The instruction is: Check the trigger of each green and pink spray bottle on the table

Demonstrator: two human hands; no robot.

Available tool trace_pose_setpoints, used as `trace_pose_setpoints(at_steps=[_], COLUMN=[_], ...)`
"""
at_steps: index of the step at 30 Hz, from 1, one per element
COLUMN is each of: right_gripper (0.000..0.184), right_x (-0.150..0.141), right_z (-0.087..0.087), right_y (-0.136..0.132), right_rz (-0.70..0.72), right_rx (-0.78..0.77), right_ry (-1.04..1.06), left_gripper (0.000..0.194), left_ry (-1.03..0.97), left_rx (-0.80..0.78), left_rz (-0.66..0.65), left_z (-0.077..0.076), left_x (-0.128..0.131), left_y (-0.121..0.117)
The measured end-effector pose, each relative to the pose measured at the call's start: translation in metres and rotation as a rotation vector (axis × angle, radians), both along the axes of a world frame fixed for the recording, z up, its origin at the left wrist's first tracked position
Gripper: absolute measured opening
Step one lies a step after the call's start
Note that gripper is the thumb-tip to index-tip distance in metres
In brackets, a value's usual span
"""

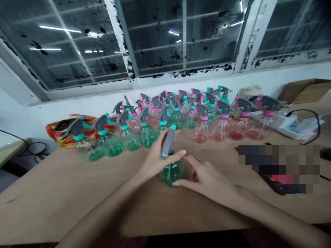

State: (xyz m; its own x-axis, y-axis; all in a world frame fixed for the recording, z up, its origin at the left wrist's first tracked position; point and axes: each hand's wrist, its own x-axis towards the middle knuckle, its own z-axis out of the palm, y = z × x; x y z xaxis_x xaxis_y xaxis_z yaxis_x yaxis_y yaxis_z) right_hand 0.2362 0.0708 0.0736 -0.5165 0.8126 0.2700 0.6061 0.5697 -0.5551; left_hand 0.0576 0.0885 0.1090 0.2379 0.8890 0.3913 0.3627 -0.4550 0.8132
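A round green-tinted spray bottle point(171, 175) with a grey and teal spray head point(168, 142) is in front of me near the table's middle. My left hand point(156, 157) is closed around its neck, just under the spray head, with the thumb across the front. From the right, my right hand point(208, 176) grips the bottle's body, its thumb low on the front and its index finger near my left thumb. The right hand's other fingers are partly hidden. Just behind stands a row of teal-collared spray bottles holding green liquid, among them one bottle point(131, 140).
Several pink-collared spray bottles with red liquid, such as one bottle point(201, 132), stand at the back right. A patterned bag point(55, 132) lies at the left. A power strip point(297, 129), a cardboard box point(305, 91) and a partly pixelated dark device point(281, 187) are at the right.
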Motion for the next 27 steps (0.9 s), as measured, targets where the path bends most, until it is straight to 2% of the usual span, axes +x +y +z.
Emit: trace_pose_setpoints(at_steps=[2,4,7,11,16,18,23,27], right_gripper=[0.058,0.056,0.055,0.061,0.06,0.06,0.043,0.032], right_x=[-0.001,-0.003,-0.007,-0.014,-0.013,-0.008,0.008,0.019], right_z=[-0.003,-0.008,-0.019,-0.036,-0.057,-0.065,-0.077,-0.081], right_y=[0.003,0.007,0.013,0.028,0.064,0.081,0.116,0.13], right_rz=[0.024,0.043,0.062,0.061,0.161,0.157,0.121,0.051], right_rx=[-0.018,-0.025,0.015,0.11,0.208,0.222,0.233,0.223], right_ry=[0.03,0.05,0.035,-0.002,0.055,0.049,0.04,0.061], left_gripper=[0.047,0.038,0.038,0.039,0.038,0.037,0.03,0.025], left_ry=[-0.046,-0.095,-0.133,-0.148,-0.119,-0.094,-0.031,-0.014], left_rx=[-0.003,-0.025,-0.056,-0.065,-0.042,-0.048,-0.041,-0.067], left_rz=[-0.004,0.045,0.122,0.12,0.12,0.129,0.112,0.1], left_z=[-0.004,-0.009,-0.014,-0.012,-0.008,-0.009,-0.011,-0.013], left_x=[-0.001,-0.002,-0.003,-0.004,-0.008,-0.01,-0.014,-0.017], left_y=[0.003,0.004,0.004,0.006,0.019,0.026,0.038,0.04])
